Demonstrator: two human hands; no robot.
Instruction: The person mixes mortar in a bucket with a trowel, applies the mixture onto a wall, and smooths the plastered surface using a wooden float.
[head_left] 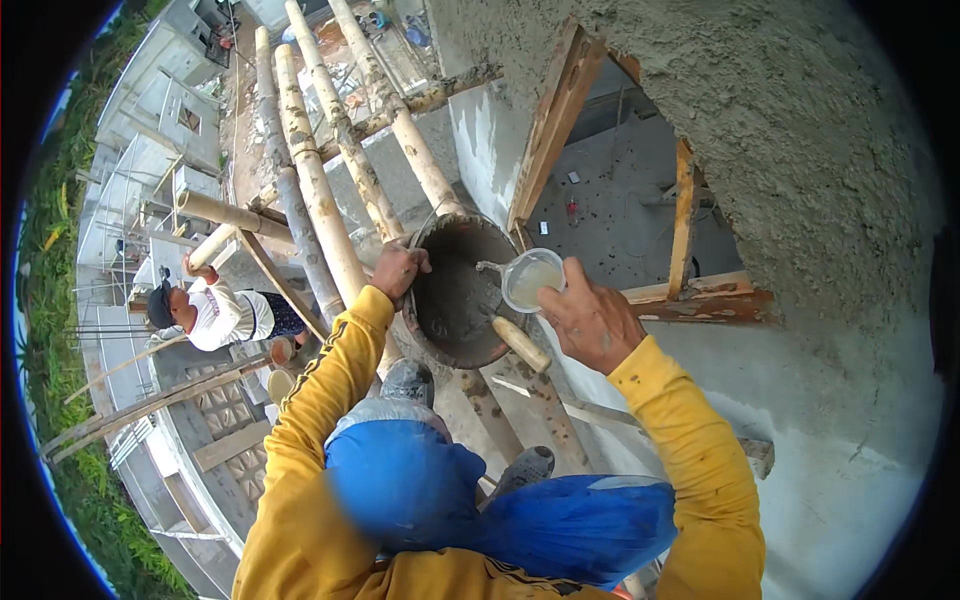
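A dark bucket (425, 325) with wet grey mortar (462, 300) in it stands in front of me on the bamboo scaffold. My left hand (398, 272) is closed over the bucket's left rim. In my right hand (597, 322) is a clear plastic cup (533, 280) of cloudy water, held over the bucket's right rim. Some water shows at the cup's lip on the bucket side. A tool with a wooden handle (521, 343) leans in the bucket, its handle sticking out over the near right rim. Its working end is hidden in the mortar.
Bamboo poles (322, 200) run lengthwise, with gaps down to the ground. To the right is a rough plastered wall (790, 140) with a wooden-framed window opening (685, 215). At left another person (225, 310) in a cap holds a pole. My shoes rest on poles below the bucket.
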